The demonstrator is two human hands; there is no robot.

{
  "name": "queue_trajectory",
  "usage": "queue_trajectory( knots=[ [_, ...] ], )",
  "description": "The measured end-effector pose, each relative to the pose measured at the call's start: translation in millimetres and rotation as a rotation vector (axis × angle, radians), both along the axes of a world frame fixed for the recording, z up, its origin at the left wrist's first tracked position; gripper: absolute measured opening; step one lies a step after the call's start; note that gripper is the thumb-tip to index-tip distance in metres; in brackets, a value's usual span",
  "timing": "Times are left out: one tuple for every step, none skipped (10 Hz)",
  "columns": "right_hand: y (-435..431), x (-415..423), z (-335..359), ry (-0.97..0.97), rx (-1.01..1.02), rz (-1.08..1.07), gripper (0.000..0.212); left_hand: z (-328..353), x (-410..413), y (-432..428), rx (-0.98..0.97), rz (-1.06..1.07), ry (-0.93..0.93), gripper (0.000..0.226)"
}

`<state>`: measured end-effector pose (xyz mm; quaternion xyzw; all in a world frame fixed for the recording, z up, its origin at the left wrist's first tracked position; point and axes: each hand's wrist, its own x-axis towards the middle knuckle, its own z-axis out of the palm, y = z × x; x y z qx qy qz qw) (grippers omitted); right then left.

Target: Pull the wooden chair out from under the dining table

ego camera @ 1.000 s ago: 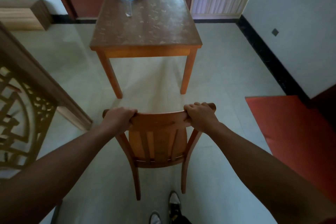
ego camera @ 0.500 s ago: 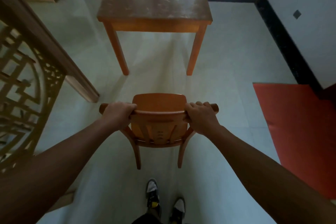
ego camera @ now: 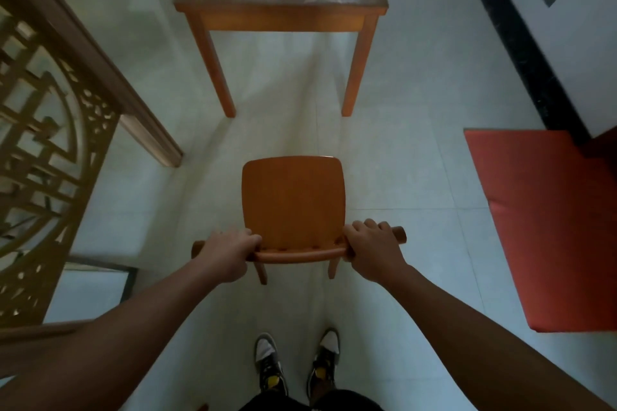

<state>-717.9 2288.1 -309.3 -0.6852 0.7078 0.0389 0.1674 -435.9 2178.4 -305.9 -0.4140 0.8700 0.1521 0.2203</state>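
The wooden chair (ego camera: pixel 293 200) stands on the tiled floor right in front of me, its orange seat fully showing and facing the dining table (ego camera: pixel 280 7). A stretch of bare floor lies between the seat's front edge and the table's near legs. My left hand (ego camera: pixel 227 253) grips the left end of the chair's top rail. My right hand (ego camera: pixel 372 248) grips the right end of the same rail. The back slats are mostly hidden under the rail from this angle.
A carved wooden lattice screen (ego camera: pixel 50 150) stands close on the left. A red cushion (ego camera: pixel 547 227) lies on the floor at the right, near the wall's black skirting (ego camera: pixel 510 43). My two shoes (ego camera: pixel 297 367) stand just behind the chair.
The chair has come back toward me, away from the table, with both hands still on the rail. My view has tipped down, so the seat top now shows in full.
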Motion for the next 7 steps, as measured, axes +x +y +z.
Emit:
queue_trajectory(
  knots=[
    [18.5,1.4,-9.5,0.014,0.048,-0.002,0.036,-3.5,-0.1,23.3,0.038,-0.019,-0.012,0.042],
    [34.3,4.9,-19.9,0.028,0.053,0.010,0.041,-7.6,1.7,40.5,0.055,-0.058,-0.065,0.049],
    [36.5,4.4,-20.5,0.026,0.071,0.011,0.044,-8.2,3.1,43.9,0.066,-0.060,-0.091,0.045],
    [29.3,0.1,-5.8,-0.161,0.240,0.001,0.054,-0.1,3.2,28.3,0.240,-0.030,-0.084,0.042],
    [20.6,3.3,25.9,-0.655,0.181,-0.251,0.066,24.5,1.4,13.3,0.595,0.302,0.364,0.080],
    [3.9,16.7,62.3,-0.952,-0.252,-0.494,0.059,54.9,-11.4,6.9,0.320,0.552,0.989,0.067],
    [-19.5,32.0,106.6,-1.139,-0.551,-0.582,0.046,86.7,-30.6,3.6,0.144,0.652,1.317,0.055]
  ],
)
